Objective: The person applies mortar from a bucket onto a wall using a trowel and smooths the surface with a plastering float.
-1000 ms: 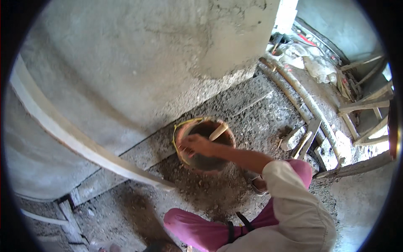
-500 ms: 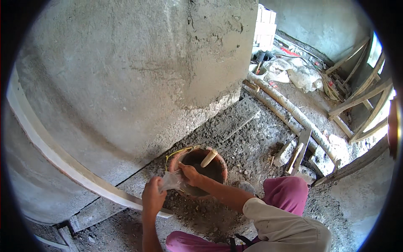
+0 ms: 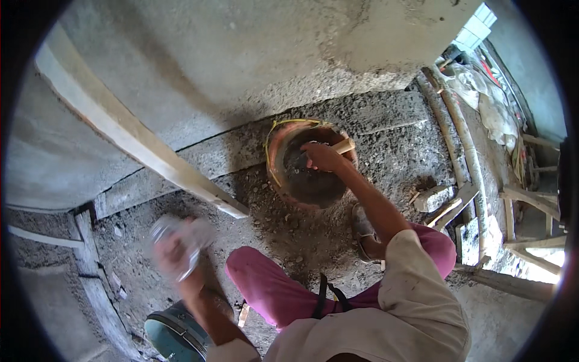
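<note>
Clay-orange pan [image 3: 283, 175] of mortar, right hand [image 3: 321, 155] grip closed on wooden handle [image 3: 344, 146], left hand [image 3: 175, 253] blurred, grip unclear

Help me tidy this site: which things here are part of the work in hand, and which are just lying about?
In use:
round orange bucket
wooden tool handle at the right hand
blurred pale object in the left hand

Lying about:
long wooden plank
grey block
bamboo poles
</note>
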Tool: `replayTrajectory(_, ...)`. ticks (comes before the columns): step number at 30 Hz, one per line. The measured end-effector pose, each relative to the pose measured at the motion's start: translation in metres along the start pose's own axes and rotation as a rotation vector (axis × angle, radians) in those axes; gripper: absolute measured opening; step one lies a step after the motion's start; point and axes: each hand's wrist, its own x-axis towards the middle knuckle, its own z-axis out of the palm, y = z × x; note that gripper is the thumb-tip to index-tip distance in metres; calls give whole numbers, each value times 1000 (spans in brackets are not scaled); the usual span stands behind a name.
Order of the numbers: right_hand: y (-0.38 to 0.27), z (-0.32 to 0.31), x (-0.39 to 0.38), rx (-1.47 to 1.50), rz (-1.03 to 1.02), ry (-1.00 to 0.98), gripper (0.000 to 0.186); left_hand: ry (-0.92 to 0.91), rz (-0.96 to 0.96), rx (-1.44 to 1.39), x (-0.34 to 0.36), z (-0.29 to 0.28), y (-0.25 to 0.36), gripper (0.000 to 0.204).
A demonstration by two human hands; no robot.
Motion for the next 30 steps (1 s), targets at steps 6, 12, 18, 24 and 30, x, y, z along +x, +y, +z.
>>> replayTrajectory(6, -32, -8, -7, -987, -258, 189, 44, 506, -221, 565, -103, -220, 109, 47)
replayTrajectory(12, 22, -12, -18, -1576, 69, -216, 33, 561, 3, 1221, -180, -312, 70, 36)
replayTrajectory(18, -18, -43, -56, -1360, 27, -139, 38, 496, 139, 1133, -118, -256, 49, 38)
replayTrajectory(24, -68, -184, -125, -986, -16, 61, 42, 105, 35, 351, -56, -59, 4, 47)
replayTrajectory(30, 86, -244, -179, -703, 332, 446, 40, -163, -591, 134, -2, 187, -116, 57)
